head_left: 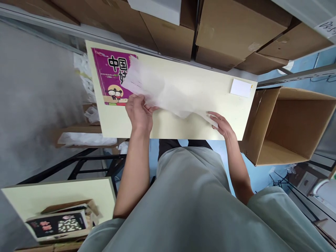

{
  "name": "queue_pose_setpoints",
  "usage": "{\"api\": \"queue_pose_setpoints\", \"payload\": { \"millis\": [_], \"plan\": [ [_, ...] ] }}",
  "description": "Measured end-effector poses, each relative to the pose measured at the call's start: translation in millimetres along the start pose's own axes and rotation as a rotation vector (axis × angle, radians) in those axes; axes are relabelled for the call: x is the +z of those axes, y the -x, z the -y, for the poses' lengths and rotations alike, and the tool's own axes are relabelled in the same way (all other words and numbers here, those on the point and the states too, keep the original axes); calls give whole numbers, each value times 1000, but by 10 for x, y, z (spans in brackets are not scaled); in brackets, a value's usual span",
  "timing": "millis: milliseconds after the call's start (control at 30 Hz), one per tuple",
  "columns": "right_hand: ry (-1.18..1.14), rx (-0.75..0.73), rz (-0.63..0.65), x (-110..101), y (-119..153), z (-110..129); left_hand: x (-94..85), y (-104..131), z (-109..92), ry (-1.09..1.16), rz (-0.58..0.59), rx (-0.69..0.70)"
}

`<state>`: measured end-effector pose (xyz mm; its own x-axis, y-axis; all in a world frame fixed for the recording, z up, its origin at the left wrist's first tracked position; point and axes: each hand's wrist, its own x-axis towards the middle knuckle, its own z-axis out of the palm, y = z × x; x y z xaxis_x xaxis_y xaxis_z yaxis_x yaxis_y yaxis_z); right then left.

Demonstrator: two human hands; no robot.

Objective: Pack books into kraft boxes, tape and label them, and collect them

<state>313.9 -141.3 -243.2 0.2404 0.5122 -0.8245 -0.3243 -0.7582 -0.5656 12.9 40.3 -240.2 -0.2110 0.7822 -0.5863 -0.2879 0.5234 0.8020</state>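
A thin, white, see-through sheet [173,94], perhaps a plastic bag or tissue paper, stretches between my hands above the pale table. My left hand [140,112] is closed on its near left edge, with the fingertips partly hidden. Between the fingers and thumb of my right hand [222,124] is the sheet's near right corner. Part of the sheet overlaps a purple book [105,70] with large Chinese characters and two cartoon figures, lying flat at the table's left end.
At the table's [173,129] far right lies a small white card or box [240,88]. A large open cardboard box [265,126] stands beside the right end. Cardboard cartons [223,31] line the shelf behind. On a lower left table, a box holds books [57,224].
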Motion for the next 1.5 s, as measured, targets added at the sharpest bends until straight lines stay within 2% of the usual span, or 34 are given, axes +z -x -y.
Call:
{"api": "queue_pose_setpoints", "payload": {
  "millis": [133,200,300,367,500,600,767,900,1033,1100,1167,1300,1400,1433,1500],
  "plan": [
    [-200,131,17,-121,157,11,92,-57,-35,47,-41,-76],
    [-240,110,36,-184,217,18,106,-76,-7,42,-45,-100],
    [-178,-5,62,-244,272,32,95,-94,75,7,-31,-101],
    [-130,-59,-5,-247,265,48,86,-105,144,-23,-30,-116],
    [-38,-100,-219,-201,127,124,90,-135,294,-96,-79,-177],
    [91,-168,-289,-169,-58,254,87,-157,392,-132,-62,-199],
    [185,-257,-273,-151,-345,519,43,-125,401,-69,113,-215],
    [159,-273,-296,-208,-343,572,-5,-100,270,-80,312,-201],
    [128,-269,-349,-305,-194,442,-19,-216,79,-361,513,-118],
    [124,-269,-365,-348,-151,358,37,-272,-44,-540,618,-71],
    [120,-268,-381,-384,-154,289,143,-280,-177,-609,726,-70],
    [145,-267,-435,-395,-222,238,384,-146,-374,-361,812,-111],
    [167,-342,-457,-244,-186,273,469,-2,-405,-166,798,-125],
    [172,-377,-414,-148,-147,291,476,40,-399,-129,793,-131],
    [176,-417,-221,100,-41,320,478,114,-386,-82,783,-138]
  ]
}}
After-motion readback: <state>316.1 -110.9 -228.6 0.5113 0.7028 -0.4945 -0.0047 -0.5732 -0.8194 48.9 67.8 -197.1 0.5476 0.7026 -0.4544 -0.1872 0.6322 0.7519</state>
